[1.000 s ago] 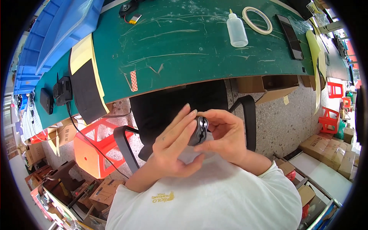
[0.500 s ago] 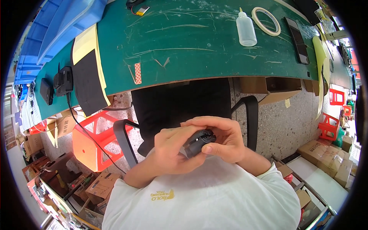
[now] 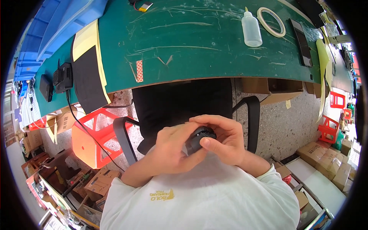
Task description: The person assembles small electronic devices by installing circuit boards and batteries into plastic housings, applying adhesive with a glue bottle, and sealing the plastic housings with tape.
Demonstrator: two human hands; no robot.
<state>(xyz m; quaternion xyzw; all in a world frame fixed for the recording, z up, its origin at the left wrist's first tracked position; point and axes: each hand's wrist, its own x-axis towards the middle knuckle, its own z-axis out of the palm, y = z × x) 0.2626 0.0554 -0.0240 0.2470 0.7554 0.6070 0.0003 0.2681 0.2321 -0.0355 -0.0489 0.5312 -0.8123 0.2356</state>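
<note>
Both hands hold a small black rounded device (image 3: pixel 198 137) close in front of my chest, short of the table's near edge. My left hand (image 3: pixel 174 147) is closed around its left side, with fingers over the top and thumb underneath. On the other side, my right hand (image 3: pixel 226 140) grips it with curled fingers, the thumb pressed on its near face. A dark recessed part shows at the device's upper end. My fingers cover much of it, so its exact kind cannot be made out.
On the green table (image 3: pixel 184 50) stand a squeeze bottle (image 3: pixel 252 30), a tape roll (image 3: pixel 271 22), a phone (image 3: pixel 301 42) and a black adapter (image 3: pixel 63 78). A battery (image 3: pixel 145 6) lies at the back. Chair armrests (image 3: pixel 252 122) flank me; a red stool (image 3: pixel 90 143) stands left.
The device has turned and tilted slightly between my hands, and its dark upper end shows differently. My right thumb has shifted a little on it. The view has moved slightly.
</note>
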